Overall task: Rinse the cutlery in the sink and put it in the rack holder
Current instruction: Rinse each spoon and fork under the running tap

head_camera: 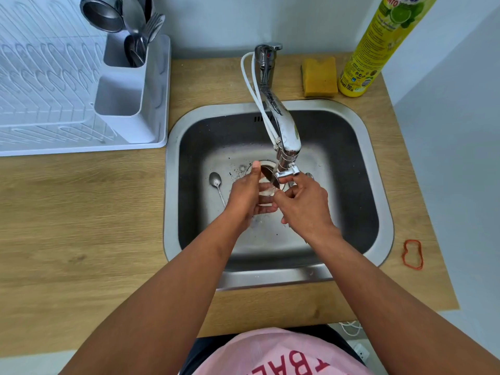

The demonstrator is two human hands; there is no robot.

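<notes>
Both of my hands are low in the steel sink (373, 169), under the end of the tap (286, 136). My left hand (244, 197) has its thumb up and its fingers stretched to the right, with nothing visible in it. My right hand (304, 205) has curled fingers, and its forefinger touches the small lever at the tap's outlet. A bit of metal (309, 175) peeks out behind its knuckles; I cannot tell whether it is held. A teaspoon (216, 184) lies on the sink floor to the left of my left hand. The rack's cutlery holder (121, 96) stands at the back left with spoons and forks (140, 31) in its far compartment.
The white dish rack (48, 85) fills the back left of the wooden counter (81, 212). A steel bowl (101, 14) sits by the cutlery. A yellow sponge (319, 77) and a yellow detergent bottle (378, 47) stand behind the sink. A red rubber band (412, 255) lies at the right.
</notes>
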